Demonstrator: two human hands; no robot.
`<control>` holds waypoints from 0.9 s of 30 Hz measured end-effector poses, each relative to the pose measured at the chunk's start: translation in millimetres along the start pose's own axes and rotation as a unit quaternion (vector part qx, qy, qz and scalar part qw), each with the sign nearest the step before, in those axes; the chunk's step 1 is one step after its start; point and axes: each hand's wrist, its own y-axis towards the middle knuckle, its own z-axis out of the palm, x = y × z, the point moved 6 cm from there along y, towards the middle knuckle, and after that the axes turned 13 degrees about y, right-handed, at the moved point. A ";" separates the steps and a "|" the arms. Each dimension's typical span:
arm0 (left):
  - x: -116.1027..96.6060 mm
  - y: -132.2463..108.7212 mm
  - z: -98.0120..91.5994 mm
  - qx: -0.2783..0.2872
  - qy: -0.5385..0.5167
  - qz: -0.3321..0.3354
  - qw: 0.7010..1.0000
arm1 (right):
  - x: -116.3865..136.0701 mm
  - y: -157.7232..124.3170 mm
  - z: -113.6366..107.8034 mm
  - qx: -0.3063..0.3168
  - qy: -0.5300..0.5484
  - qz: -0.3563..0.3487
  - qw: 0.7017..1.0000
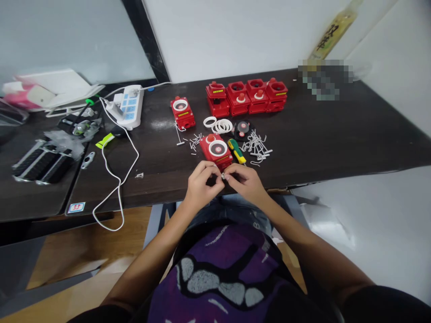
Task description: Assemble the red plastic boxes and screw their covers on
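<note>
My left hand [204, 181] and my right hand [244, 179] meet at the table's front edge, thumbs and forefingers pinched around a small whitish piece [223, 176], too small to name. Just beyond the fingertips lies a red box [208, 154] with a white ring [217, 147] around a dark round disc and an orange-red knob on top. A green and yellow screwdriver [236, 151] rests along its right side. Small screws [195, 142] are scattered to its left. Metal hooks or small T-shaped parts [257, 146] form a pile to the right.
Behind are loose white rings [222, 125], black round discs [243, 128], another red box [182, 112] and a row of several red boxes [247, 98]. At left are a power strip [131, 107], a white cable [119, 179] and black ribbed pedals [43, 161]. A bottle [333, 36] stands back right.
</note>
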 end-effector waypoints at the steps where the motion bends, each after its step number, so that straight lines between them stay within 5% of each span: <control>1: 0.5 0.7 -0.4 0.000 -0.005 -0.004 1.000 | -1.6 -1.2 -0.1 -0.005 0.013 0.006 1.000; 27: -0.6 2.4 2.1 0.043 -0.059 0.009 0.997 | -3.0 -4.1 3.2 0.014 -0.009 -0.018 1.000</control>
